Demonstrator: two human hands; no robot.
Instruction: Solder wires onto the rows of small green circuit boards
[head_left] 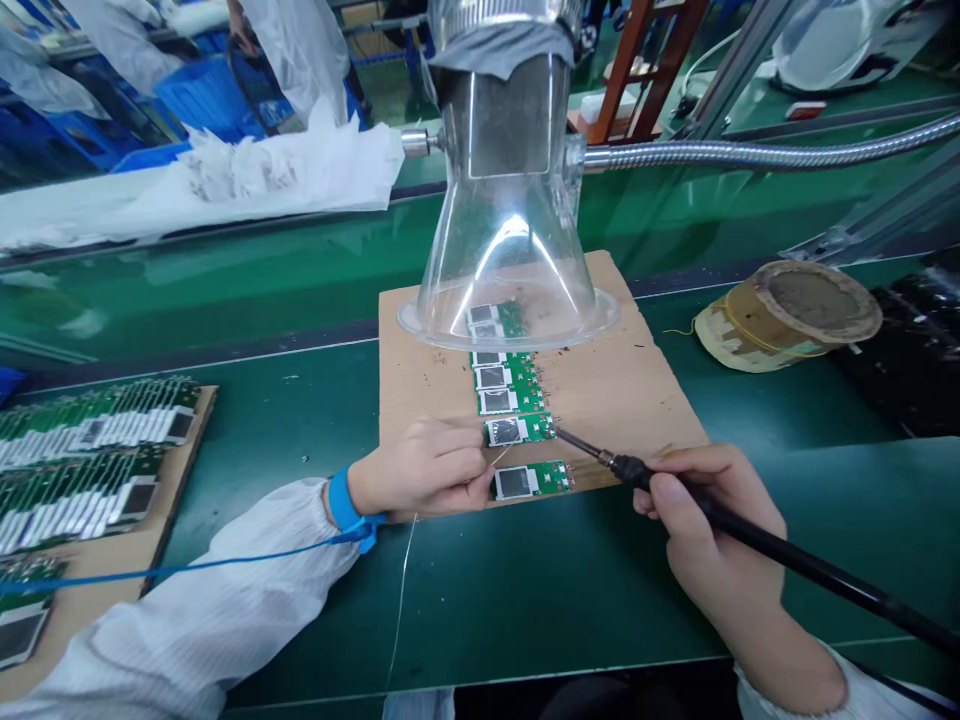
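Note:
My right hand (724,535) is closed around a black-handled soldering iron (795,568). The iron's metal tip meets the right end of a small green circuit board (537,428) with a grey display. Pinched in my left hand (431,468) is a thin solder wire (403,595). Its short end pokes out toward that board, and the long part trails down over the table edge. A second board (553,478) lies just below, near my left fingertips. More boards (495,402) line up behind on a cardboard sheet (615,400). A blue wrist strap (345,500) circles my left wrist.
A clear fume hood (510,250) hangs over the far boards, with a flexible metal arm (765,155) running right. Rows of boards (97,430) fill a cardboard sheet at left. A round brown container (787,315) stands at right. Other people (292,60) are beyond the table.

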